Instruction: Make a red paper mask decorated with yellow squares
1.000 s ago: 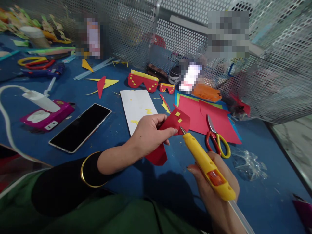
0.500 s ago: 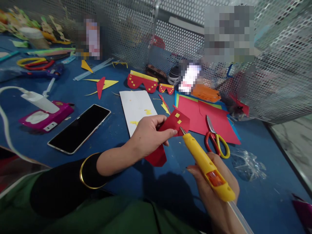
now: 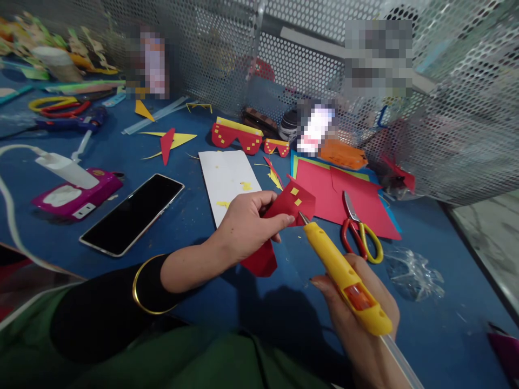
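My left hand (image 3: 247,224) pinches a red paper cut-out (image 3: 306,201) between thumb and fingers. Two small yellow squares show on its upper part; the middle is hidden behind the hand, and its lower lobe hangs below. In my right hand (image 3: 359,319) is a yellow hot glue gun (image 3: 334,265), with a clear stick coming out of its rear. Its metal tip is at the cut-out's surface, just right of my left thumb and below the yellow squares; whether it touches I cannot tell. Scissors (image 3: 357,227) with red and yellow handles lie beyond the right hand.
White paper (image 3: 227,167) with yellow scraps lies behind my left hand. Red glasses-shaped cut-outs (image 3: 235,138) stand further back. Coloured sheets (image 3: 368,200) lie at right near crumpled clear plastic (image 3: 416,273). A phone (image 3: 133,216), a purple power strip (image 3: 97,192) and a blue glue gun (image 3: 87,120) are left.
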### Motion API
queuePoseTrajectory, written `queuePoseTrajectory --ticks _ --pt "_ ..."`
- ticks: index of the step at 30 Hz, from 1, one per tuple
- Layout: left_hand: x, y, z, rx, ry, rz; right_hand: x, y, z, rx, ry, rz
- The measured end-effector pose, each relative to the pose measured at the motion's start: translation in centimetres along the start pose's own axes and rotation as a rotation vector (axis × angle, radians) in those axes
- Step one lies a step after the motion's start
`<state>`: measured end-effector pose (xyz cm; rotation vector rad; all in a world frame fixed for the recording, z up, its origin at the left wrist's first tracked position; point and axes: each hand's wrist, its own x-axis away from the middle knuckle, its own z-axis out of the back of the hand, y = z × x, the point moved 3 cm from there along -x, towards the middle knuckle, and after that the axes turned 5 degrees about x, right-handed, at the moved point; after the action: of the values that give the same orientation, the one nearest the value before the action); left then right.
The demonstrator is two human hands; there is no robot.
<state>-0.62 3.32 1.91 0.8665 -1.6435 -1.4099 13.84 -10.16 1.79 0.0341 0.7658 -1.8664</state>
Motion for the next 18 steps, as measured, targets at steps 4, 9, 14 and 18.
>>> queuePoseTrajectory --ticks 4,9,14,18 --pt "-0.02 0.09 -0.04 0.010 0.000 -0.001 0.01 -0.23 -0.03 0.035 0.000 -0.002" --pt "0.01 0.13 -0.08 -0.002 -0.003 -0.001 -0.01 -0.32 0.04 0.034 -0.002 0.002" --pt "0.04 0.08 -0.04 0.000 -0.001 -0.003 -0.04 -0.31 0.19 0.026 -0.008 -0.005" --pt "0.00 0.05 -0.02 0.002 -0.002 -0.009 0.00 -0.28 0.22 0.037 -0.009 -0.020"
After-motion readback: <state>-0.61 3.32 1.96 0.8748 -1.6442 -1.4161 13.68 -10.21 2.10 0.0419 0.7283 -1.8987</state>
